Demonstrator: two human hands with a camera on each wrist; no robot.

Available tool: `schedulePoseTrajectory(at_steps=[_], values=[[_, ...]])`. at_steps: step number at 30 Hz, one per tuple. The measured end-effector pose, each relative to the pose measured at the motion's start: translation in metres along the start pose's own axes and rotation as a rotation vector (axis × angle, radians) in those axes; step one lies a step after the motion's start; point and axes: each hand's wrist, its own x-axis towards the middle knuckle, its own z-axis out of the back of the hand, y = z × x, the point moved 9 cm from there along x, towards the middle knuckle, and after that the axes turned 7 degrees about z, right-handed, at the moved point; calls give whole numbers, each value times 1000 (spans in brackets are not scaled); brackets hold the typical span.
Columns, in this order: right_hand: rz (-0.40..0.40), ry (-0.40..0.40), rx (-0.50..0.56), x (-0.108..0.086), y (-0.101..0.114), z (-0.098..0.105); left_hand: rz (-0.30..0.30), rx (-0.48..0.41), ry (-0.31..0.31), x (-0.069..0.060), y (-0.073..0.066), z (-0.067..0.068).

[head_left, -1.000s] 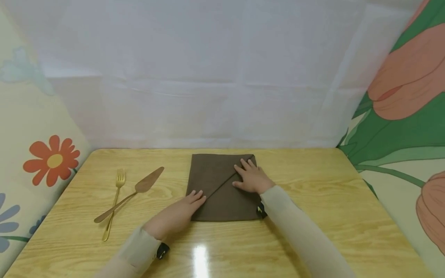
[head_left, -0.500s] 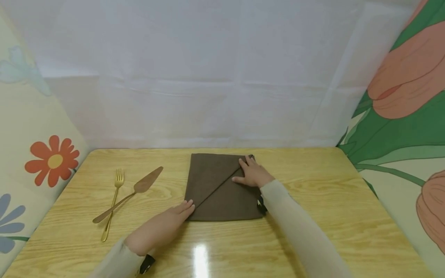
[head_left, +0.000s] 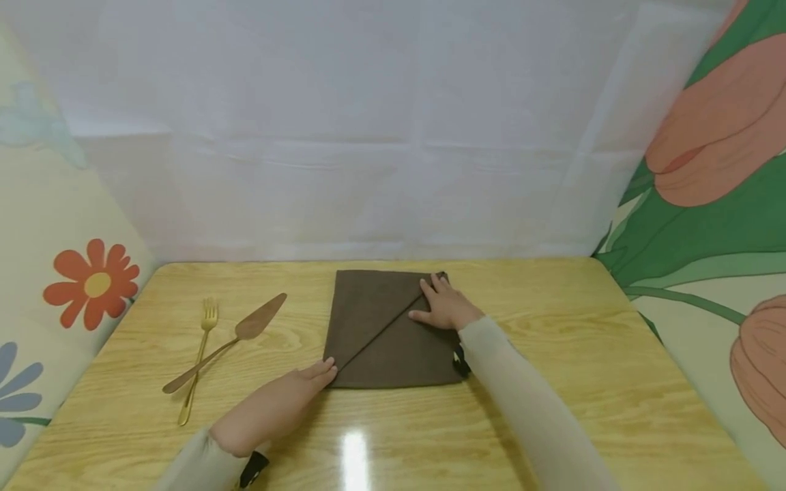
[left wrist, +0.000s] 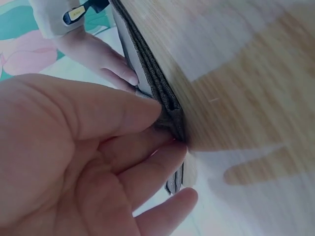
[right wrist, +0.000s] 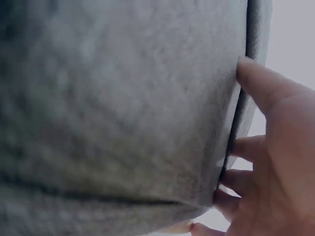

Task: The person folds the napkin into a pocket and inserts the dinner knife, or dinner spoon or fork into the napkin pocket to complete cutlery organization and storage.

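A dark brown folded cloth [head_left: 374,307] lies flat in the middle of the table, a diagonal fold edge running from its lower left corner to its upper right. The left hand [head_left: 276,406] touches the lower left corner with extended fingers; the left wrist view shows this hand [left wrist: 98,152] at the stacked layers of the cloth [left wrist: 147,64]. Near the upper right corner, the right hand [head_left: 447,307] rests with spread fingers. In the right wrist view the fingers of the right hand [right wrist: 275,162] touch the cloth [right wrist: 138,98] along its fold edge.
On the left of the wooden table [head_left: 571,341], a gold fork [head_left: 202,348] lies crossed with a copper-coloured cake server [head_left: 254,324]. A white sheet [head_left: 368,136] hangs behind the table, with floral panels at both sides.
The left hand has slid down and left along the diagonal fold to the lower left corner. The right hand has moved slightly up, close to the upper right corner.
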Motion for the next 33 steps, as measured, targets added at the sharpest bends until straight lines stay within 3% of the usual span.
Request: schedulePoseTrajectory(at_steps=[7,10,19,25,29,33], values=[[16,24,-7,-9,23,-3,-15,71,-34,4,-1,2],[23,34,-10,-13,34,-7,2,57,-35,7,-1,3],[108,11,-12,-25,70,-25,29,-141,-74,12,16,15],[152,28,4,-35,95,-37,67,-274,-104,22,35,32],[179,21,25,-42,109,-44,137,-411,-204,29,54,52],[205,-27,47,-45,125,-44,191,-512,-282,41,73,63]])
